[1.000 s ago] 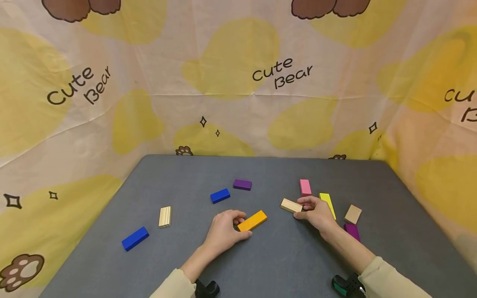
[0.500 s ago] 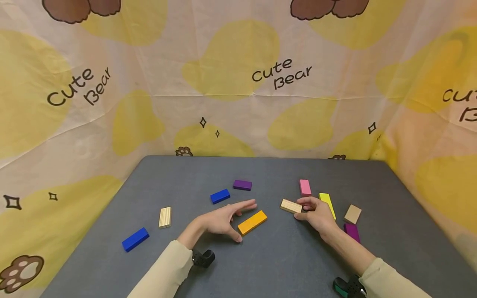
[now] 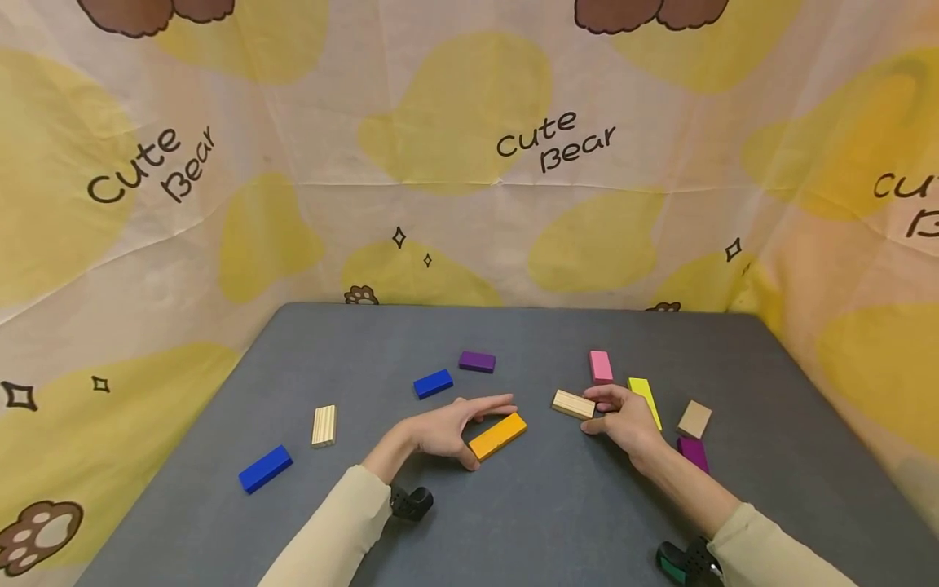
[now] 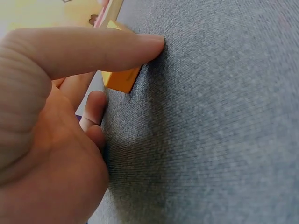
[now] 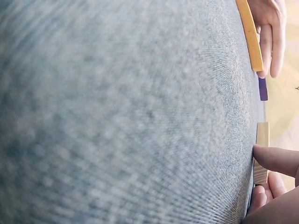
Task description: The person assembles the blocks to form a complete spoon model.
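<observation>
Beside an orange block point(image 3: 498, 437) on the grey table, my left hand point(image 3: 440, 428) has its fingers stretched along the far side and its thumb by the near left end. In the left wrist view, the thumb point(image 4: 107, 50) crosses in front of that orange block point(image 4: 122, 80). My right hand point(image 3: 627, 424) pinches the right end of a pale striped wooden block point(image 3: 573, 404) between thumb and fingers. The right wrist view shows this wooden block point(image 5: 262, 135) low at the table, the thumb point(image 5: 275, 158) against its side.
Blue point(image 3: 433, 384) and purple blocks point(image 3: 477, 362) lie behind the left hand. Another striped wooden block point(image 3: 324, 426) and blue block point(image 3: 266, 470) lie left. Around the right hand are pink point(image 3: 600, 368), yellow point(image 3: 644, 399), tan point(image 3: 694, 420) and magenta blocks point(image 3: 693, 455).
My left hand let go of the orange block and spread its fingers, then moved slightly right, its thumb nearing the block's end. The right hand and wooden block have stayed in place.
</observation>
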